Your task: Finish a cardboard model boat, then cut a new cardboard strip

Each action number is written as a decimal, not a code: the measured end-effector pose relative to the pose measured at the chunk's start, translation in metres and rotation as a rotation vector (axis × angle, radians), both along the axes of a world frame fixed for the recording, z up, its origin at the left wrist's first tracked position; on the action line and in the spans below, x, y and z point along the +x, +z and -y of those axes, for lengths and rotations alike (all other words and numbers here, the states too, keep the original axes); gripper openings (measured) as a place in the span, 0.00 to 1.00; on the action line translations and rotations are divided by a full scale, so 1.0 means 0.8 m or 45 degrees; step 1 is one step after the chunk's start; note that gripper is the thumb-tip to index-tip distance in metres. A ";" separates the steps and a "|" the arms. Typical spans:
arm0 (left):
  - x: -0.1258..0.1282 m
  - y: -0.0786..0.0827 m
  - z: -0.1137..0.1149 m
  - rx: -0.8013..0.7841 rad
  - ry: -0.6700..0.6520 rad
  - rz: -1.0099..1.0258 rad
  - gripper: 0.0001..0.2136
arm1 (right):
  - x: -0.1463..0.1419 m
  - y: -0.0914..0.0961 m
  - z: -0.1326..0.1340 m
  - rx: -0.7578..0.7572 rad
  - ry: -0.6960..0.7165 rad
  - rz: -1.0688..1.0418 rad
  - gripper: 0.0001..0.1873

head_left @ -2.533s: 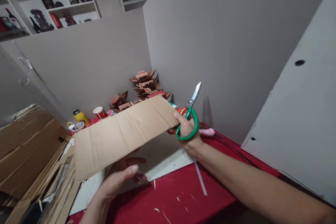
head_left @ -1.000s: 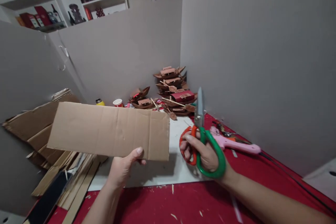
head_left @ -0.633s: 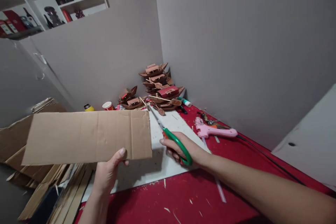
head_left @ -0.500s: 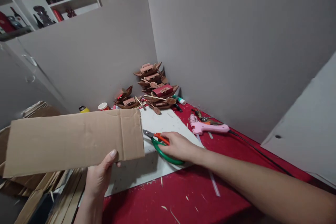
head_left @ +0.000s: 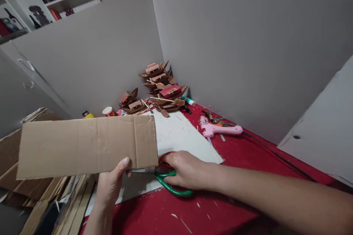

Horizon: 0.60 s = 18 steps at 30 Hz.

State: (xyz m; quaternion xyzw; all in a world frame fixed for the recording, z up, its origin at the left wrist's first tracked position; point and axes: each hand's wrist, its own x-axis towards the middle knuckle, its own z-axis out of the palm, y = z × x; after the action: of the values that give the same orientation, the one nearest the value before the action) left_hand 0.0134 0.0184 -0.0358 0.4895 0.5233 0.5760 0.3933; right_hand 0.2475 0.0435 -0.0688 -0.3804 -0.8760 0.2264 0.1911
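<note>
A long flat piece of cardboard (head_left: 88, 147) is held up by my left hand (head_left: 111, 180), thumb on its near face and the other fingers behind it. My right hand (head_left: 186, 169) grips scissors (head_left: 176, 191) with one green and one red handle. Their handles are spread apart. The scissors are at the lower right corner of the cardboard, with one blade showing below its bottom edge and the other hidden behind or at the sheet. Under both hands lies a white board (head_left: 179, 132) on a red-covered table (head_left: 154, 216).
Several small wooden model boats (head_left: 165, 88) are stacked in the corner. A pink glue gun (head_left: 223, 129) with a black cord lies at right. Cardboard pieces (head_left: 68, 205) are piled at lower left. A paper cup (head_left: 108, 111) and a yellow bottle (head_left: 87, 114) stand at the back.
The scissors have moved down and left from beside the cardboard's right edge to its lower corner, their handles spreading. The cardboard has shifted slightly right in view.
</note>
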 end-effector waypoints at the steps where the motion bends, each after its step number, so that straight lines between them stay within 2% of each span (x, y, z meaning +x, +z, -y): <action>1: 0.001 -0.001 0.000 0.004 -0.002 -0.001 0.13 | 0.000 -0.001 0.001 0.017 0.033 -0.004 0.11; 7: 0.005 -0.001 -0.002 -0.008 -0.017 0.000 0.13 | -0.002 0.002 0.005 0.139 0.209 0.004 0.13; 12: 0.007 -0.002 -0.002 -0.041 -0.045 0.014 0.13 | 0.000 0.010 0.007 0.158 0.323 -0.038 0.08; 14: 0.008 -0.003 -0.002 -0.056 -0.058 0.041 0.13 | 0.001 0.012 0.005 0.146 0.313 -0.071 0.08; 16: 0.008 -0.004 -0.002 -0.066 -0.076 0.055 0.12 | 0.003 0.013 0.003 0.096 0.225 -0.168 0.10; 18: 0.010 -0.004 -0.001 -0.073 -0.080 0.042 0.13 | 0.003 0.014 0.000 -0.088 0.133 -0.353 0.10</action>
State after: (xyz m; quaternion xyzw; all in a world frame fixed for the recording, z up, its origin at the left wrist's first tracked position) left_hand 0.0217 0.0192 -0.0390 0.4847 0.5172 0.5562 0.4337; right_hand 0.2497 0.0437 -0.0574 -0.3057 -0.8516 0.3164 0.2849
